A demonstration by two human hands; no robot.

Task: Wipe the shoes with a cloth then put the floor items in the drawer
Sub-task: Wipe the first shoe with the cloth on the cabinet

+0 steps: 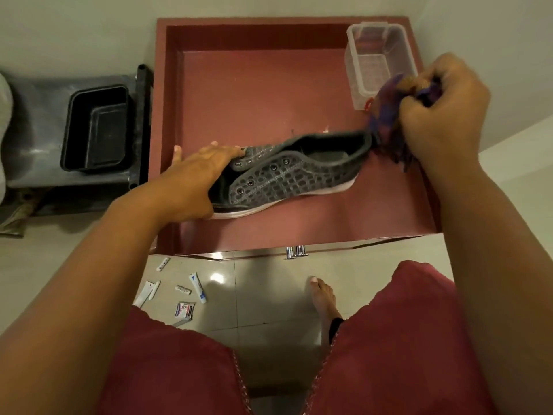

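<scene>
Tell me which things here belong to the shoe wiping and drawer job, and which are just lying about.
Part of the job: grey shoe, purple cloth, left hand, right hand, red drawer, small tubes and boxes on the floor.

Lying about: clear plastic container, black tray.

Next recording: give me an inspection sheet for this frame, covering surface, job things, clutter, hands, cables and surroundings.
Surface: open red drawer, with pale specks on its bottom.
Job's things: grey shoe lies on its side in the drawer; purple cloth at its heel; small tubes and packets lie on the floor tiles.
Clutter: clear plastic container in the drawer's far right corner.
Hands: left hand rests on the shoe's toe end; right hand holds the cloth in a closed grip.
Cables: nothing seen.
Surroundings: black tub on a grey stand, left; bare foot on the tiles.
</scene>
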